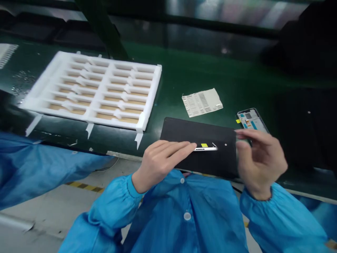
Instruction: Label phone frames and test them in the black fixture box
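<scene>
My left hand (163, 156) is closed around a slim phone (206, 149), seen nearly edge-on with its white side showing. A yellow tab (204, 145) stands out beside the phone's edge. Beneath it lies a black mat (195, 130), where a small pale dot and a thin sliver show. My right hand (260, 158) is raised at the mat's right edge, thumb and forefinger brought close in a pinch; anything between the tips is too small or blurred to make out. Just beyond those fingers rests an opened phone housing (251, 119) with blue patches inside, partly covered by the hand.
A white foam tray (92, 89) with slotted compartments stands to the left, strips of tape hanging off its front edge. Behind the mat lies a pale label sheet (202, 102). At far left a blue sleeve (39, 165) of another person reaches in. Dark trays (34, 26) line the back.
</scene>
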`<action>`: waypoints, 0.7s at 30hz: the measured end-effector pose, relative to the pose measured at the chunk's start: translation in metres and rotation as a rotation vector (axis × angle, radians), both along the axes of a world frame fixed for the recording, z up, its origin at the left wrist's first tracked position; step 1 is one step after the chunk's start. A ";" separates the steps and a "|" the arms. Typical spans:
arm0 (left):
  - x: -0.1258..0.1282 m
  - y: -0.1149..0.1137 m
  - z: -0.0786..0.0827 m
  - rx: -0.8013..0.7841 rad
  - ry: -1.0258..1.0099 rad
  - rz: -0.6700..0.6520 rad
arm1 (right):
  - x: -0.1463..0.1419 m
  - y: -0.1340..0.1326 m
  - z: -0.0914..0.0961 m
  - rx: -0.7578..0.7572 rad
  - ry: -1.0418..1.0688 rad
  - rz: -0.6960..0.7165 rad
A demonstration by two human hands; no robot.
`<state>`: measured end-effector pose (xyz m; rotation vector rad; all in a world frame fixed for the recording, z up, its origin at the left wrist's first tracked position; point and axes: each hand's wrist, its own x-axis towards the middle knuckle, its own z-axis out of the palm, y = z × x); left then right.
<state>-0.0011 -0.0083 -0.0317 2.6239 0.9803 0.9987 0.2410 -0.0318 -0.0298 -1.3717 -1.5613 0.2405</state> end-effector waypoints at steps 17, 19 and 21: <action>0.013 0.001 0.013 -0.022 0.067 0.008 | 0.012 -0.006 -0.024 -0.420 0.088 0.017; 0.016 0.001 0.013 -0.071 0.028 0.022 | 0.011 -0.006 -0.010 -0.429 0.352 0.040; 0.017 0.000 0.013 -0.093 -0.008 0.040 | 0.006 -0.006 0.008 -0.443 0.513 0.107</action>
